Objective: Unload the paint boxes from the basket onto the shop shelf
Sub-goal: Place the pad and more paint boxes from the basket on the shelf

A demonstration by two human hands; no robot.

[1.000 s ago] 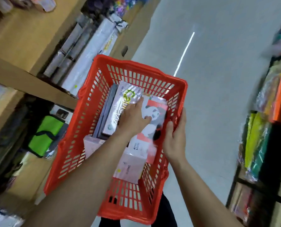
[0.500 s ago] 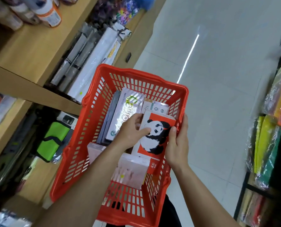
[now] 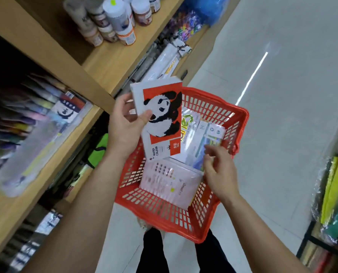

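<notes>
The right hand (image 3: pixel 219 170) hovered half open over the red basket (image 3: pixel 184 219), its blurred fingertips at the boxes inside. A pink box (image 3: pixel 170 182) lay nearest. The left hand (image 3: pixel 124 129) gripped the panda box (image 3: pixel 160 119), marked "WATER COLOUR", raised above the basket's far-left rim. Just beyond stood the wooden shelf (image 3: pixel 97 62), its board bare beside the jars (image 3: pixel 115 22).
</notes>
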